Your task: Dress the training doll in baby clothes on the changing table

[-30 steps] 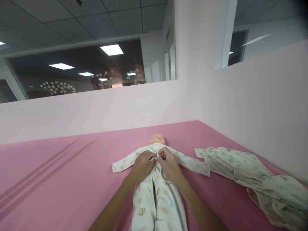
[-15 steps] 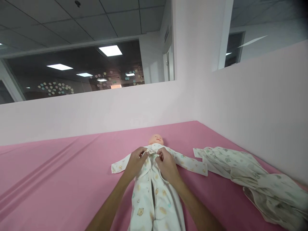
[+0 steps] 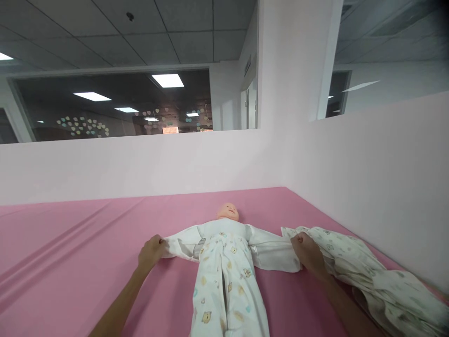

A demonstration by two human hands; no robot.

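A baby doll (image 3: 228,211) lies on its back, its head toward the wall. On it are white trousers (image 3: 233,271) printed with little bears and leaves. A white baby top (image 3: 224,228) is spread across its chest, with the plain side of the cloth drawn out to both sides. My left hand (image 3: 152,252) is closed on the left end of the top. On the other side, my right hand (image 3: 309,252) grips the right end in a fist. The doll's arms are hidden under or inside the cloth.
Right of the doll, a crumpled printed baby garment (image 3: 354,252) lies beside my right forearm. Everything rests on a pink sheet (image 3: 87,262) with creases at the left. White walls (image 3: 140,164) with windows border the back and right.
Both hands have moved from the doll's chest outward to opposite sides, drawing the top's cloth apart. Its plain white side now shows where printed sleeves were visible. The view has tilted slightly upward.
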